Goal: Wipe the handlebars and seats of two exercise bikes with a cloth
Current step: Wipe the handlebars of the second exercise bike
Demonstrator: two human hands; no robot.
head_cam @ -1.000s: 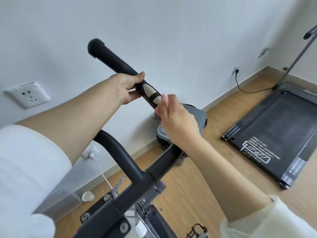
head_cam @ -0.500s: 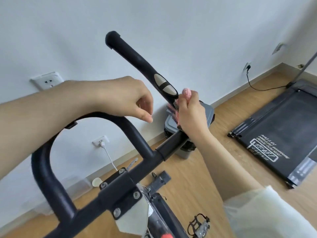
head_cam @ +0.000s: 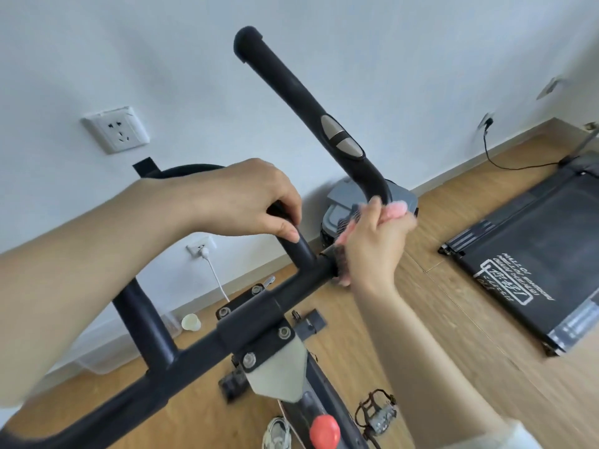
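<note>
Right hand (head_cam: 372, 244) and left hand (head_cam: 246, 202) both sit lower on the handlebar (head_cam: 197, 345) now, cloth at the foot of the horn
Right hand grips the pink cloth (head_cam: 395, 210) round the bend where the horn (head_cam: 291, 85) joins the crosspiece; a second ago it was up by the silver sensor plate (head_cam: 340, 137), so I judge that horn wiped down its length. Left hand has dropped from the horn to curl round the inner loop bar (head_cam: 299, 251), steadying; seats are out of view
</note>
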